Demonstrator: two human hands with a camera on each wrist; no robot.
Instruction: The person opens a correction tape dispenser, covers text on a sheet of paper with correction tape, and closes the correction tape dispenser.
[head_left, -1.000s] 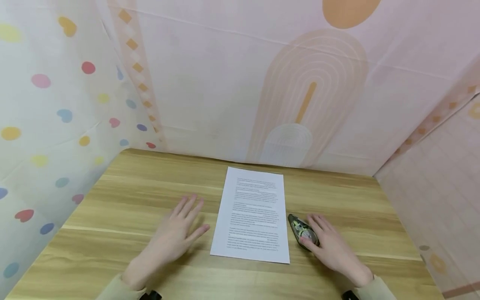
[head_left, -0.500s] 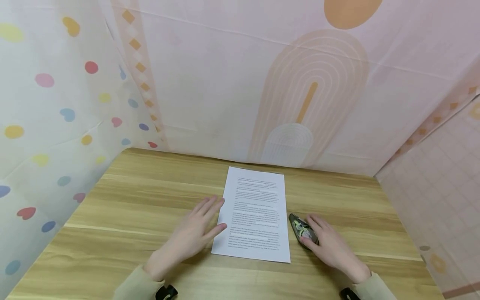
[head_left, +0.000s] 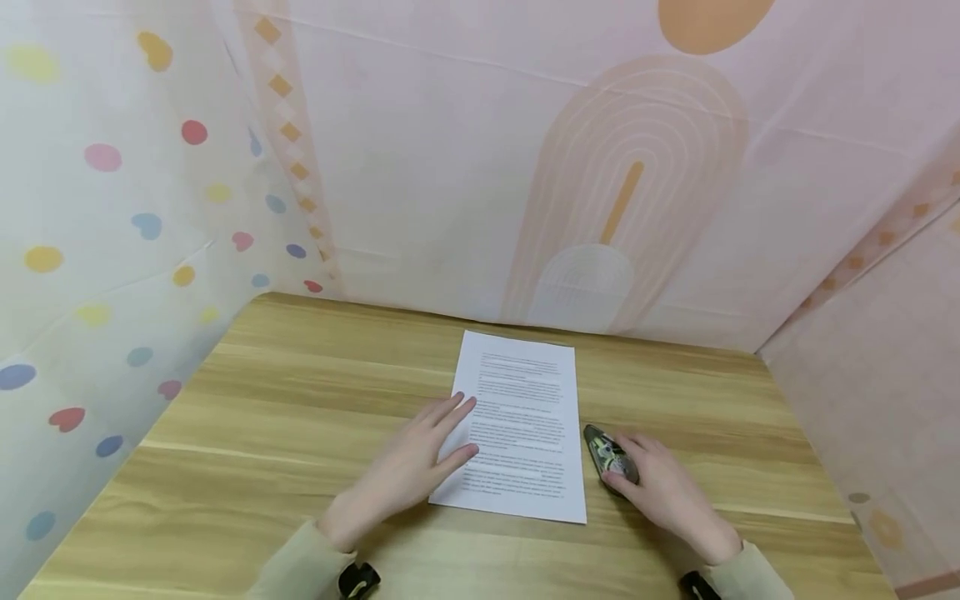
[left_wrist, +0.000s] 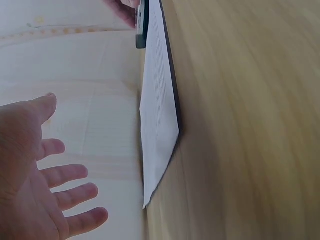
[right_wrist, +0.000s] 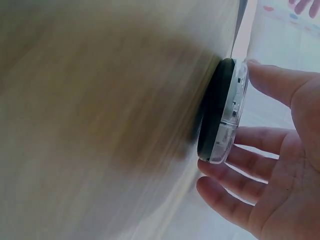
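Note:
A printed sheet of white paper lies on the wooden table. My left hand is over its left edge in the head view, fingers extended and holding nothing. From the left wrist, the same hand shows spread fingers, apart from the paper. Just right of the sheet is a correction tape with a clear cover and a dark base. My right hand holds it, thumb on one side and fingers on the other. The right wrist view shows thumb and fingertips at the edges of the correction tape.
The wood-grain table reaches back to a pink patterned cloth. A dotted cloth hangs along the left side, and another pink cloth along the right. Black bands are around both wrists.
My left hand has moved right, from beside the paper to over its left edge. The right hand stays at the correction tape, and the head view has shifted slightly.

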